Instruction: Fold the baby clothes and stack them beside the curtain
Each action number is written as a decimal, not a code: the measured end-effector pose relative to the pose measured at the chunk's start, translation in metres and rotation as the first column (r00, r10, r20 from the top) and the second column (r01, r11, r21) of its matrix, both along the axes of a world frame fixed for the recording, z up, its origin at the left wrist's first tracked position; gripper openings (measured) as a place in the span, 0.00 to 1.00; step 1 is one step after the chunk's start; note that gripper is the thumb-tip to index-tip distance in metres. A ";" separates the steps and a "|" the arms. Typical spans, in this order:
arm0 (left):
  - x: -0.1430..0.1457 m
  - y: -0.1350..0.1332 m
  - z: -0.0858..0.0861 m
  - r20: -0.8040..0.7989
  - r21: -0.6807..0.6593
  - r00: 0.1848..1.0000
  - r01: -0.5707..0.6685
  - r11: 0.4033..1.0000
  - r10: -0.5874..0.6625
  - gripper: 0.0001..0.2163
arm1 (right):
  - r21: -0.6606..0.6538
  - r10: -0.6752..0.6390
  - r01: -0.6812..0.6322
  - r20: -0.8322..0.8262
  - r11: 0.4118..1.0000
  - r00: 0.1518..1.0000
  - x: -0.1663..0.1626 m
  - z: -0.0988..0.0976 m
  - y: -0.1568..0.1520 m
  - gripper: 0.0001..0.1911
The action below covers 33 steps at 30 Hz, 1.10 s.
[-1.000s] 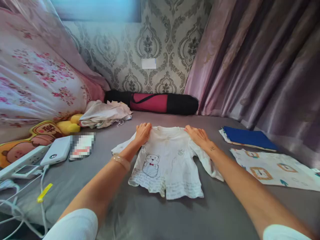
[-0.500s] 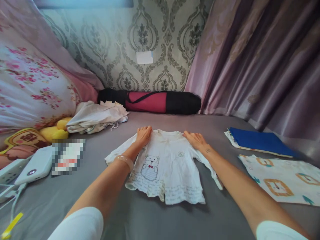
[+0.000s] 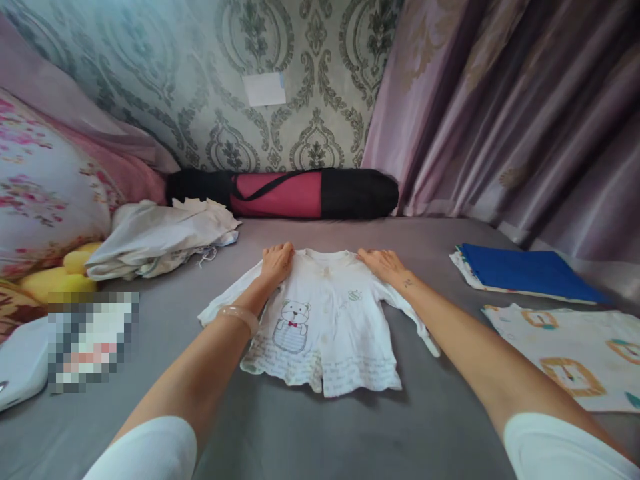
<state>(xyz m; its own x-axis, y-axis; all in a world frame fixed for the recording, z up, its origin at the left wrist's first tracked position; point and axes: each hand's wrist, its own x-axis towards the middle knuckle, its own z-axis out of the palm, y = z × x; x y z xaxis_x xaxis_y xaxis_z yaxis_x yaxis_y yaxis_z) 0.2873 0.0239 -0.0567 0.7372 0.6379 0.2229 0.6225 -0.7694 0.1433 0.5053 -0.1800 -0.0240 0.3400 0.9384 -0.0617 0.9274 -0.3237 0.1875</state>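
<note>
A small white baby shirt (image 3: 330, 333) lies spread front side up on the grey sheet, its collar away from me. It has a bear in a pocket printed on one side, a small motif on the other and lines of lettering along the hem. My left hand (image 3: 277, 262) is closed on the shoulder at the left of the collar, fingers curled over the edge. At the opposite shoulder, my right hand (image 3: 384, 265) grips the cloth in the same way. Both sleeves stretch outward, partly covered by my forearms.
To the right lie a folded blue cloth (image 3: 535, 273) and a lion-print cloth (image 3: 570, 347). A crumpled heap of pale clothes (image 3: 160, 233), yellow plush (image 3: 60, 283) and a white device (image 3: 27, 357) are at left. A black and red roll bag (image 3: 280, 193) rests against the wall.
The view has shifted, so things at the left sit further left. Both hands stay on the shirt's shoulders, and the shirt lies much as before.
</note>
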 end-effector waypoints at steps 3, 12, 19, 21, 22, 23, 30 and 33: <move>-0.001 0.002 0.001 0.001 -0.018 1.000 -0.021 1.000 0.021 0.13 | -0.030 -0.005 0.005 0.019 1.000 1.000 0.001 0.001 0.003 0.17; -0.002 0.015 0.004 0.005 -0.003 1.000 -0.001 1.000 0.001 0.13 | -0.010 0.023 -0.023 -0.032 1.000 0.999 0.005 -0.004 0.012 0.17; -0.004 0.023 -0.003 0.030 0.021 0.999 0.025 0.999 -0.025 0.13 | 0.022 0.043 -0.042 -0.062 0.999 0.997 0.008 -0.003 0.019 0.19; -0.003 0.025 -0.004 0.021 0.012 0.999 0.029 0.999 -0.030 0.13 | 0.031 0.018 -0.015 -0.099 0.999 0.995 0.008 -0.005 0.021 0.19; -0.002 0.026 -0.005 0.013 -0.002 0.999 0.030 1.000 -0.030 0.13 | 0.048 -0.009 0.016 -0.131 0.999 0.991 0.009 -0.005 0.022 0.19; -0.002 0.027 -0.004 -0.001 -0.020 1.000 0.029 0.999 -0.029 0.13 | 0.073 -0.046 0.060 -0.176 0.996 0.983 0.011 -0.005 0.022 0.20; 0.000 0.017 0.014 0.017 -0.051 1.000 -0.018 0.999 0.019 0.13 | 0.061 -0.256 0.474 -0.778 0.878 0.574 0.035 0.011 -0.020 0.28; 0.014 -0.007 0.022 0.084 -0.045 0.993 0.089 0.995 -0.085 0.12 | -0.110 -0.374 0.603 -0.866 0.790 0.331 0.034 0.020 -0.062 0.25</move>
